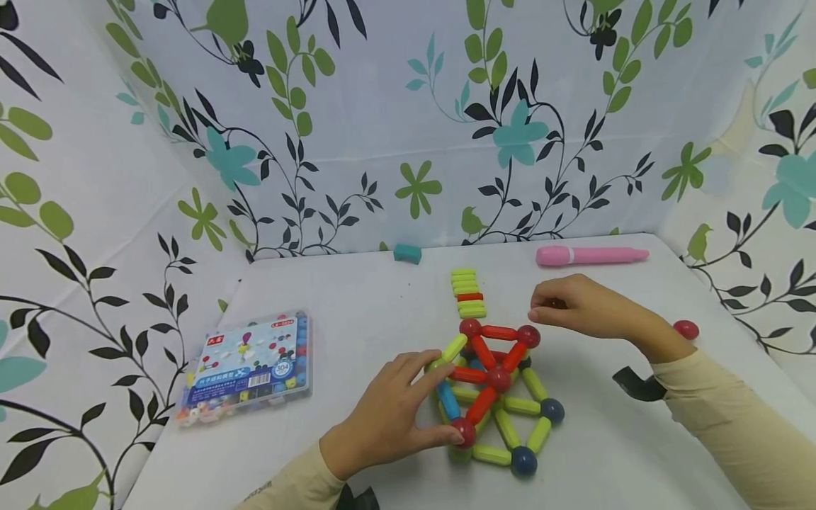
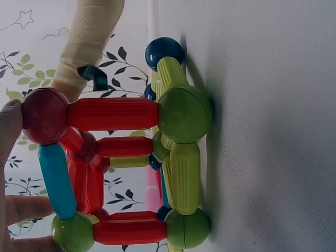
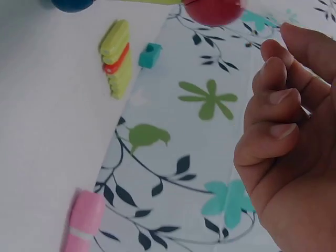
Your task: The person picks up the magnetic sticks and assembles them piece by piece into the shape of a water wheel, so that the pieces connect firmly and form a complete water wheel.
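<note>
A frame of magnetic sticks and balls (image 1: 499, 379) stands on the table, with red, yellow-green and blue sticks joined by red, green and dark blue balls. My left hand (image 1: 389, 414) holds its upper left side, thumb on a red ball (image 2: 46, 115) and fingers at a green ball (image 2: 72, 232). Between these two balls runs a blue stick (image 2: 56, 181). Beyond the frame's far right corner, my right hand (image 1: 576, 308) hovers with loosely curled fingers. In the right wrist view nothing shows in those fingers, and a red ball (image 3: 214, 10) of the frame appears left of them.
Behind the frame lies a row of yellow-green sticks (image 1: 467, 289) with one red stick. A boxed set (image 1: 245, 365) sits at left. A teal block (image 1: 407, 253) and a pink pen (image 1: 593, 256) are at the back edge; a loose red ball (image 1: 686, 329) is by the right forearm.
</note>
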Demonstrator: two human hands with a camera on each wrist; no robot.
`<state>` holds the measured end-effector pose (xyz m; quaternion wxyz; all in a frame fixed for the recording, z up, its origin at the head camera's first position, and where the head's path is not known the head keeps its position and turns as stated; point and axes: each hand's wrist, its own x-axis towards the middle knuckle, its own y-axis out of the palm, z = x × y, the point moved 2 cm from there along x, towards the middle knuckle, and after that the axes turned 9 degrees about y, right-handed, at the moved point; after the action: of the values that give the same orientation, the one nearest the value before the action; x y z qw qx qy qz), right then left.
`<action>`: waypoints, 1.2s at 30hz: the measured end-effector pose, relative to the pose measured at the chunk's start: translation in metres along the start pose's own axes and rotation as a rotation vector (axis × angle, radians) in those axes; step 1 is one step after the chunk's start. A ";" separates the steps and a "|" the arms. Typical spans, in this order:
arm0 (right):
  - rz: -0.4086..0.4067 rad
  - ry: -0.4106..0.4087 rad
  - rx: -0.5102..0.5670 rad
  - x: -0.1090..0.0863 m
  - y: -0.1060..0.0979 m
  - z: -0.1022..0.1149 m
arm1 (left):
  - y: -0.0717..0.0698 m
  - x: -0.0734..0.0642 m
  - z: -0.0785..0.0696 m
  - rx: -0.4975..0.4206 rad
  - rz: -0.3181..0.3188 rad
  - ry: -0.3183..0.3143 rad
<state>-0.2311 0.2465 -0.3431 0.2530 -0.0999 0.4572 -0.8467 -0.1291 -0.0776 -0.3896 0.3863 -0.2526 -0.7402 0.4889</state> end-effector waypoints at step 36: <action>0.189 0.024 -0.136 -0.053 0.086 -0.017 | -0.004 0.021 0.023 -0.519 -0.083 -0.312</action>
<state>-0.1640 0.2475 -0.4206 0.3189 -0.0632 0.5238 -0.7874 -0.1604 -0.0758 -0.3840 0.2103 -0.2345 -0.9004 0.3000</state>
